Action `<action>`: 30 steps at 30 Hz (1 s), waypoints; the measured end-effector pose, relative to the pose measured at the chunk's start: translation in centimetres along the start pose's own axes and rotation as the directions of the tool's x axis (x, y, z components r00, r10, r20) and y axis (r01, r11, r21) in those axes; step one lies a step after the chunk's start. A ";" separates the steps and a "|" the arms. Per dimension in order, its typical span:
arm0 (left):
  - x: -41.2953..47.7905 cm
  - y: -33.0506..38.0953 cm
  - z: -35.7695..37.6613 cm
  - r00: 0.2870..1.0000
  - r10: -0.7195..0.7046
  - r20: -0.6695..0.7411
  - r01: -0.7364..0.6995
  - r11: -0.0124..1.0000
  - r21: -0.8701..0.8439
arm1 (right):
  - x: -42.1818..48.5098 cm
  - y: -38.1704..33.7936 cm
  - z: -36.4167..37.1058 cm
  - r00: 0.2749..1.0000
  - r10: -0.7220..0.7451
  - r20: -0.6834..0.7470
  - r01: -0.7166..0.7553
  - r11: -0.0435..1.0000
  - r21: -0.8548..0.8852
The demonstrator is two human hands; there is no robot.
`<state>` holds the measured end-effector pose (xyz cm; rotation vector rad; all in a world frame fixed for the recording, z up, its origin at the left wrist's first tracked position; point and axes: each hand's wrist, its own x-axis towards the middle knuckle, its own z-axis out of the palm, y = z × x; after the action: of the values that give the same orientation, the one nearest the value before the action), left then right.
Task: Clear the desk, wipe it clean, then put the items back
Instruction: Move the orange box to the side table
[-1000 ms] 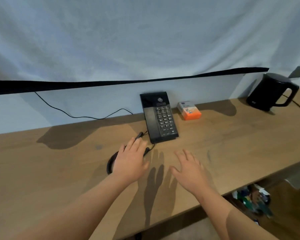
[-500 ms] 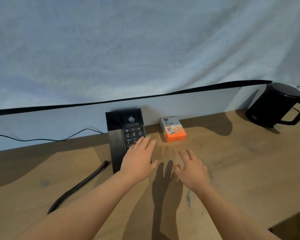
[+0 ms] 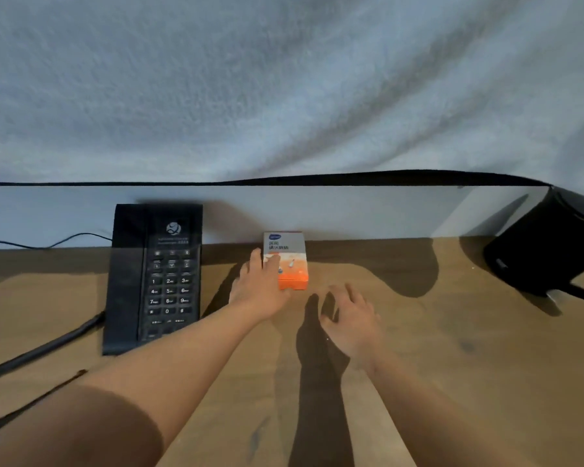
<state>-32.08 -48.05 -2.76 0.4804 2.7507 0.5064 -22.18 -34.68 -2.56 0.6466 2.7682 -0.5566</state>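
Observation:
A small orange and white box (image 3: 293, 256) lies on the wooden desk (image 3: 459, 372) against the back wall. My left hand (image 3: 261, 288) reaches over its left side, straight fingers touching the top and the thumb by its front edge. My right hand (image 3: 350, 318) hovers just above the desk in front of and to the right of the box, fingers loosely spread, holding nothing. A black desk phone (image 3: 155, 278) lies to the left of my left hand, with its thick cord (image 3: 41, 353) running off to the left.
A black electric kettle (image 3: 547, 251) stands at the far right by the wall. A thin black cable (image 3: 48, 242) runs along the back wall on the left. A pale cloth hangs above a black strip behind the desk.
My left hand has moved off the phone and rightwards onto the orange box. My right hand stayed low beside it. The view has come closer to the wall.

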 end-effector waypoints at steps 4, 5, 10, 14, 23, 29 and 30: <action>2.5 2.1 1.8 0.981 -0.194 0.027 0.196 0.970 -0.142 | 1.6 2.0 -0.2 0.998 -0.055 0.027 0.055 0.998 0.011; 3.0 2.6 2.3 0.973 -0.230 0.019 0.230 0.961 -0.152 | 1.8 2.4 -0.1 0.997 -0.066 0.042 0.066 0.998 0.017; 3.9 3.6 3.4 0.959 -0.259 -0.111 0.262 0.965 0.009 | 2.6 3.7 0.5 0.993 -0.113 0.027 0.111 0.992 0.057; 3.1 2.7 2.5 0.972 -0.206 -0.114 0.204 0.979 -0.029 | 3.1 3.8 0.4 0.986 -0.152 -0.064 0.160 0.977 0.142; -5.3 -3.1 -2.2 0.977 0.166 -0.134 -0.180 0.978 -0.103 | 2.9 -2.5 -1.7 0.990 -0.144 -0.014 0.104 0.642 0.760; -12.4 -6.2 -6.0 0.952 0.178 -0.249 -0.223 0.960 -0.166 | -0.8 -10.6 -2.7 0.953 -0.293 0.078 0.097 0.536 0.839; -13.8 -7.0 -6.8 0.958 0.127 -0.259 -0.192 0.951 -0.242 | -1.6 -12.0 -2.1 0.949 -0.308 0.065 0.111 0.521 0.846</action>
<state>-23.94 -61.35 3.77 0.6142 2.8193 1.0207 -26.66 -44.35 3.58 0.3456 2.2335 -1.9570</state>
